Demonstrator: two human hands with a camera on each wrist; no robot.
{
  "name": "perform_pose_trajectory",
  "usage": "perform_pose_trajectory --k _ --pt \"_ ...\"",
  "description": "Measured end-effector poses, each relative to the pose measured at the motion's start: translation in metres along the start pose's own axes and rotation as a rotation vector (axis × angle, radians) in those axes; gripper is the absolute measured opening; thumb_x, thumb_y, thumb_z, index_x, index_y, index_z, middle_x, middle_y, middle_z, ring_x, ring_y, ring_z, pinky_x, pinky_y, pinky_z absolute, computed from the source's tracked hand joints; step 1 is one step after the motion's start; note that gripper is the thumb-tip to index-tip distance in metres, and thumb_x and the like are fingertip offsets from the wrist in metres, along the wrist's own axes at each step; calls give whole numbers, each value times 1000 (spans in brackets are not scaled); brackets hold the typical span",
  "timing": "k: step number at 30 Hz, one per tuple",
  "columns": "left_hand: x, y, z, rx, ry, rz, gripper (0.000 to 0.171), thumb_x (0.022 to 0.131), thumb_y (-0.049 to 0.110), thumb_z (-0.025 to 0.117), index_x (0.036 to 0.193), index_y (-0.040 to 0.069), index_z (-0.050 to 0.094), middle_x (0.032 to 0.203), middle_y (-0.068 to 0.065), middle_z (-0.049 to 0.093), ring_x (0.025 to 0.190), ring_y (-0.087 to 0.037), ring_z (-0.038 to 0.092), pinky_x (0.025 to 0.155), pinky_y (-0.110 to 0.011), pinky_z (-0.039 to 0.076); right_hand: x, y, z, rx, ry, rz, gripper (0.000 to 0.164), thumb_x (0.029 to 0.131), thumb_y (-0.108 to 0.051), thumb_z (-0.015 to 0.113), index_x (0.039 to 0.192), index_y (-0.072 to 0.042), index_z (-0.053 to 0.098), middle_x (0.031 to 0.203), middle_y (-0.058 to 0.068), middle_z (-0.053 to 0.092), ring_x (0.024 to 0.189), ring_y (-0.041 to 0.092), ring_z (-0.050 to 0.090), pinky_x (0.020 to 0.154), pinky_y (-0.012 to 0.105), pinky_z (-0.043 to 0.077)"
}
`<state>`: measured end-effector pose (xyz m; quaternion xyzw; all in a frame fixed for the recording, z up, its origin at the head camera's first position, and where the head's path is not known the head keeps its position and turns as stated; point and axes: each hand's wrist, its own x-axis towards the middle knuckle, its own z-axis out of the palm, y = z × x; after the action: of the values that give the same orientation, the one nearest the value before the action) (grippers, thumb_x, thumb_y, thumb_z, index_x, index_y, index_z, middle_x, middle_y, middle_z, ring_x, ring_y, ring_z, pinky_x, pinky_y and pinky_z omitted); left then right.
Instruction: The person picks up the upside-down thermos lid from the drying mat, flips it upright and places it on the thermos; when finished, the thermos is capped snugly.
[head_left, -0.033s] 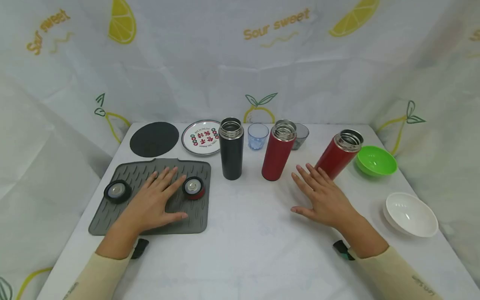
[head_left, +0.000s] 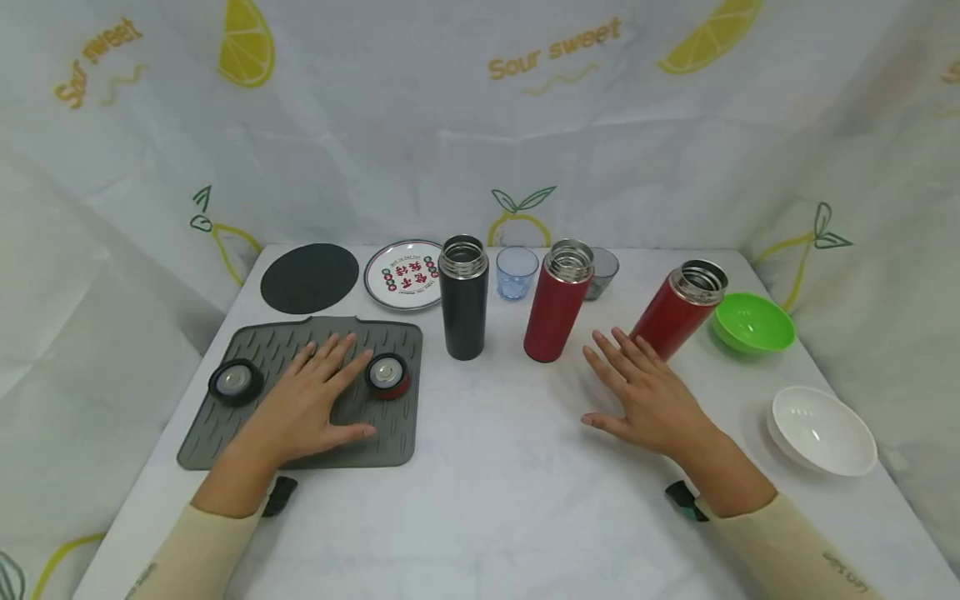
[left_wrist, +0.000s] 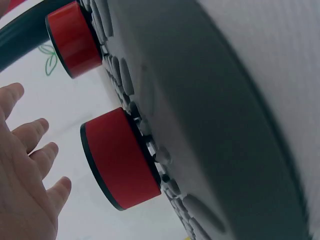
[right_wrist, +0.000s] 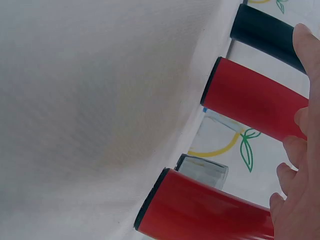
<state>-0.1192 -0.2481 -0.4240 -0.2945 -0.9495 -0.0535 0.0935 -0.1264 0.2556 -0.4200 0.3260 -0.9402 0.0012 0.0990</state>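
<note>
My left hand (head_left: 303,404), fingers spread, hovers over the grey ridged mat (head_left: 390,446), between two bottle lids. The left wrist view shows both lids red-sided, one a larger red lid (left_wrist: 120,159) in front, the other a lid (left_wrist: 75,40) behind. From above, the left lid (head_left: 236,382) and right lid (head_left: 387,375) show metallic middles with black rims. My right hand (head_left: 648,400), also spread and holding nothing, is nearest the right red bottle (head_left: 675,308), overlapping its base in the head view. A second red bottle (head_left: 555,312) and a black bottle (head_left: 464,308) stand lidless to its left.
Behind the bottles are a blue glass (head_left: 515,279) and a grey glass (head_left: 602,279). A printed plate (head_left: 405,296) and a black round mat (head_left: 309,279) lie at the back left. On the right stand a green bowl (head_left: 752,325) and a white bowl (head_left: 821,429).
</note>
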Motion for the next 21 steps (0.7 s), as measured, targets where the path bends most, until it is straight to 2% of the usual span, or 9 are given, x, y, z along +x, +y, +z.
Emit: perform_pose_trajectory --k 5,8,10,13,16,18,21 --pt "-5 -4 -5 5 9 -22 101 76 77 59 154 21 29 158 -14 22 145 -35 17 115 -53 10 2 -2 -1 5 -19 6 99 81 -68 60 155 -12 26 161 11 15 146 35 8 117 46 3" --pt "-12 -14 -13 -7 29 -76 100 76 72 64 154 19 30 158 -16 22 144 -36 19 116 -51 8 2 -3 -3 21 -13 13 99 82 -67 60 156 -15 20 161 10 17 147 33 8 117 46 5" --pt "-19 -27 -19 -13 49 -130 98 77 64 70 153 14 33 155 -20 28 140 -40 25 114 -54 14 2 -5 -3 48 7 7 96 85 -68 56 156 -15 21 159 10 22 146 32 12 117 45 9" --pt "-38 -48 -30 -60 33 -251 89 80 41 77 147 0 36 146 -28 37 131 -47 36 106 -61 27 4 -12 -1 112 82 -31 86 88 -64 56 152 -12 33 150 10 40 141 31 28 113 46 25" --pt "-55 -69 -37 -180 -51 -407 84 79 14 74 145 -12 29 138 -37 39 124 -54 38 97 -66 32 8 -20 3 184 183 -83 71 87 -50 68 142 -9 49 134 10 57 129 30 46 101 48 42" --pt "-64 -81 -37 -260 -115 -512 89 77 8 71 145 -17 19 138 -42 33 124 -58 34 97 -69 30 12 -24 3 216 225 -96 64 83 -38 75 137 -9 55 127 9 62 121 27 54 95 47 48" --pt "-67 -91 -31 -337 -165 -594 96 78 12 72 144 -20 10 136 -47 28 123 -61 32 96 -70 30 16 -27 2 250 256 -80 61 78 -27 81 133 -9 59 122 8 65 114 26 58 91 45 51"
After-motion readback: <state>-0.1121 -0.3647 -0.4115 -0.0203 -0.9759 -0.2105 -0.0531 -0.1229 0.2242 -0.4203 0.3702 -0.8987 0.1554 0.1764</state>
